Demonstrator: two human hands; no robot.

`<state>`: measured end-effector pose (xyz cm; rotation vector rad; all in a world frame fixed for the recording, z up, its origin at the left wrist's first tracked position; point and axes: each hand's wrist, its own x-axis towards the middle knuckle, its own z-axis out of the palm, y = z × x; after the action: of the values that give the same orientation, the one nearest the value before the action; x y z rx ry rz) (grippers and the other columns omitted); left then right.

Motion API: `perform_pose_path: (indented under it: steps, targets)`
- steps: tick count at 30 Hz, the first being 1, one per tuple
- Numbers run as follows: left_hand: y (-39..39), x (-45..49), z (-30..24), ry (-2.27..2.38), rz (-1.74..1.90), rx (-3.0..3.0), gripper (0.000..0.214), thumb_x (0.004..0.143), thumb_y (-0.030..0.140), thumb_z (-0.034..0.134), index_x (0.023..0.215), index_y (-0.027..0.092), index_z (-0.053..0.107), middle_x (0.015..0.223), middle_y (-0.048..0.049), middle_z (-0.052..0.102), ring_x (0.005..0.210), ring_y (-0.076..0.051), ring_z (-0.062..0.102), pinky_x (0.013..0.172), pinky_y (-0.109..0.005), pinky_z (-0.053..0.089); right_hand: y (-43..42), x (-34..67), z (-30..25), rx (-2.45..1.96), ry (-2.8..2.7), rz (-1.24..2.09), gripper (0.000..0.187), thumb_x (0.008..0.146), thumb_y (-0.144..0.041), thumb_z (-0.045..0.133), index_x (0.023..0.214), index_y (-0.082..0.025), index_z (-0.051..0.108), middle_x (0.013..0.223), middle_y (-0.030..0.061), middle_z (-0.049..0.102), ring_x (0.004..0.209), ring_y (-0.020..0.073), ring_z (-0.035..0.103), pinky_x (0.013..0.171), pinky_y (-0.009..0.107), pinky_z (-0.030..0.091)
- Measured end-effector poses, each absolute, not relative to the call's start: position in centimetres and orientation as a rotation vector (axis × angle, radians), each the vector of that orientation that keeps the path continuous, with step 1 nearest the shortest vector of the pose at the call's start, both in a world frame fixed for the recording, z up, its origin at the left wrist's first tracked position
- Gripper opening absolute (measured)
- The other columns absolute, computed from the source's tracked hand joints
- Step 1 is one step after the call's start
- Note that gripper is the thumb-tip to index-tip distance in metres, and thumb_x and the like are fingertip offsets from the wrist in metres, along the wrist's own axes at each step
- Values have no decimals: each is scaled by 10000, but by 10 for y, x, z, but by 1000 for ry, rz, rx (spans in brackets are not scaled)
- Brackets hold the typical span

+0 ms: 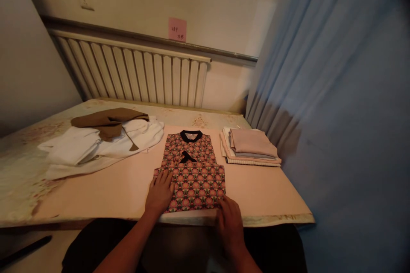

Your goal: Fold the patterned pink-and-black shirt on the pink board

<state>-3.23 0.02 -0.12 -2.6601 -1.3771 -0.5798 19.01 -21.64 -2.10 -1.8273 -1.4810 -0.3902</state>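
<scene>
A patterned shirt [198, 183] in red, green and dark tones lies in front of me, its lower part folded up over its front. Its black round collar [191, 135] points away from me, and a black trim piece shows just above the fold. My left hand [161, 192] rests on the folded part at its left side, fingers stretched out and holding nothing. At the near right corner my right hand [230, 222] has its fingers curled over the shirt's edge, closed on the fabric; the thumb is partly in shadow.
To the right sits a stack of folded clothes [253, 143]. White garments [77, 145] and a brown garment [109, 119] are heaped at the left. A pink sheet [105, 196] covers part of the table. Behind stands a radiator [150, 76]; a blue curtain [320, 106] hangs at the right.
</scene>
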Motion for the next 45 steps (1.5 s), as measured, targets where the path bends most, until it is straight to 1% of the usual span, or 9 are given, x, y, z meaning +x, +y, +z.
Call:
perform_pose_path:
  steps: [4, 9, 12, 16, 22, 29, 33, 39, 45]
  targets:
    - [-1, -31, 0, -1383, -548, -2655, 462, 954, 322, 409, 1377, 168, 514, 1462, -126, 486, 1357, -296, 407, 1100, -499, 317, -207, 177, -28, -1766, -1807, -413, 498, 898, -79, 412, 1368, -216, 505, 1455, 103, 483, 1400, 273, 361, 1114, 534, 368]
    - [-4, -31, 2, -1378, -502, -2634, 463, 968, 334, 385, 1391, 184, 499, 1470, -107, 482, 1369, -275, 394, 1107, -472, 304, -208, 188, -36, -1783, -2070, -326, 597, 867, -99, 507, 1448, -204, 412, 1447, 71, 506, 1374, 248, 410, 1138, 475, 365]
    - [-4, -32, 3, -1382, -501, -2635, 467, 968, 335, 386, 1397, 181, 491, 1472, -107, 479, 1363, -274, 401, 1102, -467, 311, -215, 196, -33, -1849, -2070, -296, 702, 838, -56, 505, 1498, -211, 325, 1516, 68, 412, 1416, 237, 340, 1155, 468, 336]
    - [-8, -30, 5, -1403, -494, -2632, 446, 963, 296, 393, 1360, 140, 525, 1468, -142, 475, 1370, -292, 391, 1096, -484, 319, -221, 198, -27, -1895, -2016, -269, 776, 781, 1, 483, 1504, -227, 317, 1545, 65, 358, 1448, 226, 269, 1166, 467, 311]
    - [-59, 9, 3, -1151, -616, -2775, 404, 933, 228, 443, 1321, 195, 554, 1460, -124, 489, 1373, -297, 394, 1095, -503, 332, -221, 193, -26, -1907, -1975, -258, 800, 759, 24, 460, 1503, -233, 319, 1544, 63, 359, 1453, 225, 254, 1164, 487, 303]
    - [-110, 32, -24, -605, -566, -2953, 527, 925, 179, 441, 1444, 254, 396, 1513, -56, 432, 1409, -228, 344, 1152, -493, 267, -222, 194, -23, -1898, -2005, -251, 808, 750, 22, 439, 1507, -228, 310, 1544, 63, 357, 1443, 218, 281, 1162, 474, 309]
    - [-108, 14, -33, -582, -546, -2897, 597, 898, 103, 421, 1480, 217, 347, 1545, -56, 381, 1422, -224, 320, 1143, -441, 292, -223, 193, -22, -1899, -1998, -250, 832, 733, 44, 414, 1511, -230, 299, 1564, 54, 316, 1460, 219, 234, 1162, 487, 304]
    - [-102, -14, -41, -611, -612, -2911, 624, 894, 65, 376, 1497, 213, 317, 1484, -69, 471, 1395, -189, 368, 1121, -378, 336, -221, 193, -24, -1889, -1983, -239, 836, 742, 33, 436, 1513, -261, 293, 1569, 42, 305, 1459, 215, 235, 1166, 480, 296]
    - [-98, -20, -23, -788, -761, -3010, 387, 954, 171, 406, 1304, 248, 553, 1321, -81, 613, 1221, -220, 540, 1000, -425, 444, -221, 193, -25, -1890, -1974, -241, 827, 749, 31, 425, 1514, -255, 289, 1561, 48, 324, 1454, 212, 249, 1164, 485, 301]
